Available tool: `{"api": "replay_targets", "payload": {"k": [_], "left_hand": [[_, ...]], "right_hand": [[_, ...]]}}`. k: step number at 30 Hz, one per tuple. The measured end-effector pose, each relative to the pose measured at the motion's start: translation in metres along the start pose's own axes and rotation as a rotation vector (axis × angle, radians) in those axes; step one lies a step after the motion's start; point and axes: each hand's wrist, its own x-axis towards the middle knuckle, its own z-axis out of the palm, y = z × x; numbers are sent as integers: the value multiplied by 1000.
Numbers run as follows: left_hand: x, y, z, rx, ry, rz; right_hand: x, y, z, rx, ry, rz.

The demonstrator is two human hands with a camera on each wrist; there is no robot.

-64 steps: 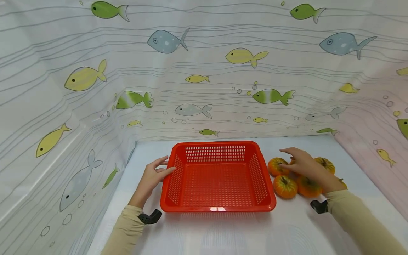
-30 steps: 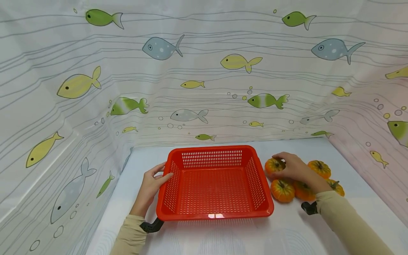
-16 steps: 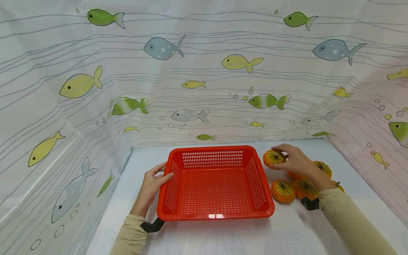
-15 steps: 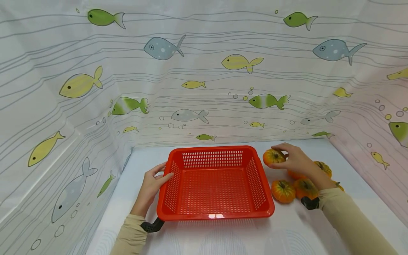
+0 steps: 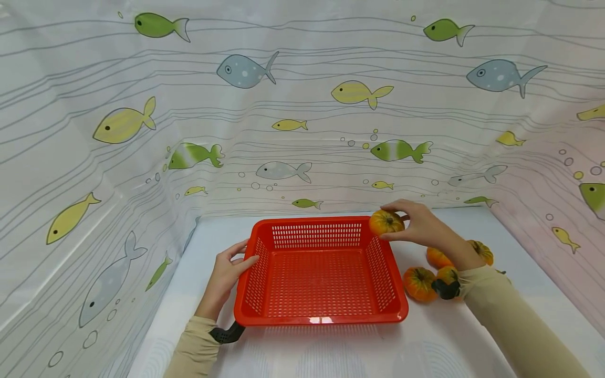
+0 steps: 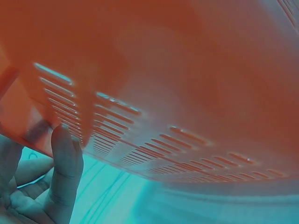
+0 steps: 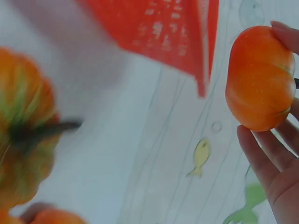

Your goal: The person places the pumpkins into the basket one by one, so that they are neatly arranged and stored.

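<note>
A red plastic basket (image 5: 322, 319) with slotted walls stands on the table, with nothing inside it. My left hand (image 5: 226, 275) grips its left rim, thumb over the edge and the other fingers outside; in the left wrist view the fingers (image 6: 65, 163) lie against the basket wall (image 6: 154, 60). A small orange-and-green pumpkin (image 5: 385, 222) is pinched between the thumb and fingers of my right hand (image 5: 419, 226), raised over the basket's back right corner. The right wrist view shows that pumpkin's smooth orange underside (image 7: 260, 79).
Right of the basket several more small pumpkins (image 5: 419, 284) sit grouped on the white tabletop (image 5: 331, 352), partly hidden by my right forearm (image 5: 512, 315). A fish-patterned white curtain (image 5: 326, 152) surrounds the table at the back and sides.
My right hand came down onto the pumpkin nearest the basket, took hold of it, lifted it and carried it left to the basket's corner. The left hand moved slightly onto the rim and stayed there.
</note>
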Motion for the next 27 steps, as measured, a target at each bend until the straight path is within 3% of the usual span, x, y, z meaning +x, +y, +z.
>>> {"api": "replay_targets", "payload": {"k": [7, 13, 27], "left_hand": [[1, 0, 0, 4, 2, 1], [1, 0, 1, 6, 4, -14], [1, -2, 1, 1, 2, -3]], "right_hand": [[23, -31, 15, 45, -39, -101], [39, -53, 32, 8, -78, -139], [67, -77, 73, -45, -178, -192]]}}
